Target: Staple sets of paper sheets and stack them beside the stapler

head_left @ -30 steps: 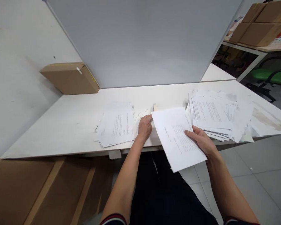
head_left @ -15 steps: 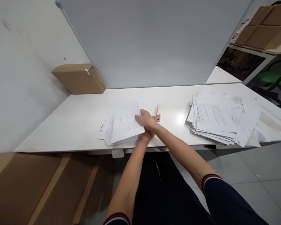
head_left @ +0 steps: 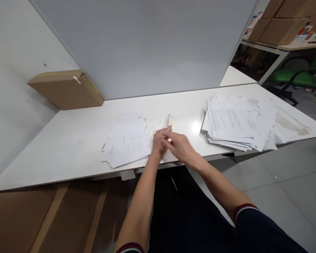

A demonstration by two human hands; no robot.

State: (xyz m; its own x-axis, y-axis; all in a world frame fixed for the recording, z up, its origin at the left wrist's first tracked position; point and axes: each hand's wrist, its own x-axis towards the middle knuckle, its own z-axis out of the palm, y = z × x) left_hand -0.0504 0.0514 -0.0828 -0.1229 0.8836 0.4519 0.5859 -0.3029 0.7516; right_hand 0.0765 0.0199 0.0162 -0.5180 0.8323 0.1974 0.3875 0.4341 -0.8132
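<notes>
The left hand [head_left: 159, 143], fingers bent, is near the front edge of the white rectangular bench [head_left: 81, 140], and the right hand [head_left: 180, 146], loosely curled, meets it; whether either grips anything is hard to tell. A small cream stapler-like tool [head_left: 170, 121] lies just beyond the fingertips. To the left is a low stack of printed white paper sheets [head_left: 130, 144], to the right a taller, untidy pile of printed white papers [head_left: 231, 121], and at the far left a flat brown cardboard box [head_left: 68, 89]
</notes>
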